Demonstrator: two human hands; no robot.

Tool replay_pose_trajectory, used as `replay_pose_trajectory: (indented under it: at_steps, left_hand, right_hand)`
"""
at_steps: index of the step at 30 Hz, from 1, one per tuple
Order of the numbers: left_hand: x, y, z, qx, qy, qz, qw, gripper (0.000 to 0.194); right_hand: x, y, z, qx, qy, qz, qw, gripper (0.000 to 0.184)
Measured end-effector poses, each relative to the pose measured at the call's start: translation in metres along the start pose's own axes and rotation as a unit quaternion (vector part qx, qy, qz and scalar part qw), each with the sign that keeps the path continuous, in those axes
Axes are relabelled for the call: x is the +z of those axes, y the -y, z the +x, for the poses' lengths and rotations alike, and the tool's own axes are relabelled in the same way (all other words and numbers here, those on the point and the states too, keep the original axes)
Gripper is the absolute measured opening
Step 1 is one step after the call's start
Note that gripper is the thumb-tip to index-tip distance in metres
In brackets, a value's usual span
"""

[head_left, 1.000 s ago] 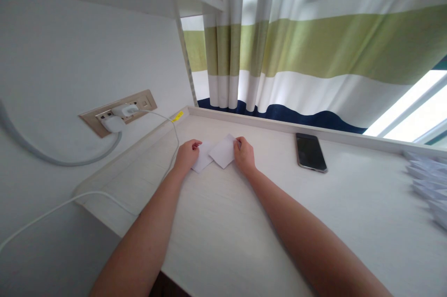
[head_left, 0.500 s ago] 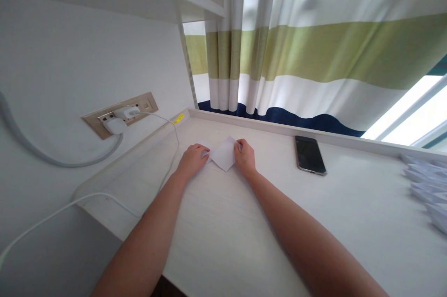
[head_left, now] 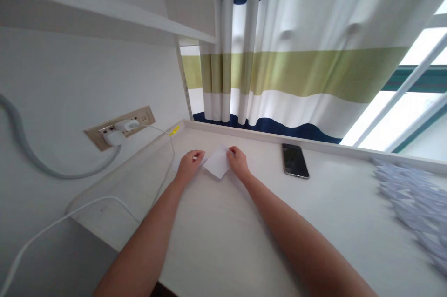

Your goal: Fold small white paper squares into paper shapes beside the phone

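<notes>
A small white sheet of paper is tilted up off the desk, with one corner pinched between the thumb and fingers of my right hand. To its left, my left hand is closed with thumb and fingertips together on another piece of white paper. Most of that second piece is hidden by the hand, and its edge comes close to the first sheet. Whether the two pieces touch is hard to make out.
On the white desk, a black phone lies right of my hands. Many folded white paper pieces are laid out at the far right. A white cable runs from the wall socket past my left arm. A striped curtain hangs behind.
My left hand has drawn slightly away from the sheet in my right hand, its fingers more curled. The view has tilted up and turned right, showing more of the folded papers.
</notes>
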State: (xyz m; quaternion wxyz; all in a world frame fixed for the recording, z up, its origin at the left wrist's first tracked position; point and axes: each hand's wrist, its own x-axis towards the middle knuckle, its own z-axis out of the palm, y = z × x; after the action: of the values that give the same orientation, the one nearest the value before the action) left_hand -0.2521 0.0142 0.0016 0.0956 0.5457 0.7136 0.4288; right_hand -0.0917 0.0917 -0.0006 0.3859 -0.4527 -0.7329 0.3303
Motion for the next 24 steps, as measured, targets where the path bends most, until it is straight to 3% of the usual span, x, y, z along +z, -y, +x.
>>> replay_pose_trajectory:
  at_steps: [4,7,10,13,19,24]
  left_hand:
    - [0.016,-0.028,-0.007,-0.083,0.130,-0.162,0.975,0.038]
    - [0.026,-0.047,-0.013,-0.101,0.114,-0.214,0.965,0.034]
    - [0.035,-0.063,-0.016,-0.123,0.077,-0.261,0.954,0.035]
    - [0.047,-0.082,-0.019,-0.133,0.075,-0.302,0.941,0.034]
    - [0.086,-0.130,-0.039,-0.117,0.117,-0.352,0.921,0.031]
    - [0.116,-0.168,-0.064,-0.095,0.192,-0.400,0.891,0.026]
  right_hand:
    - [-0.020,0.005,-0.005,-0.028,0.026,0.031,0.999,0.013]
    - [-0.041,0.005,-0.012,0.018,0.018,0.135,0.990,0.016]
    - [-0.065,0.002,-0.023,0.129,0.058,0.267,0.953,0.029]
    - [-0.092,-0.002,-0.037,0.157,0.101,0.321,0.928,0.016]
    - [-0.154,-0.015,-0.069,0.153,0.027,0.313,0.937,0.013]
    - [-0.204,-0.031,-0.100,0.149,-0.025,0.279,0.948,0.011]
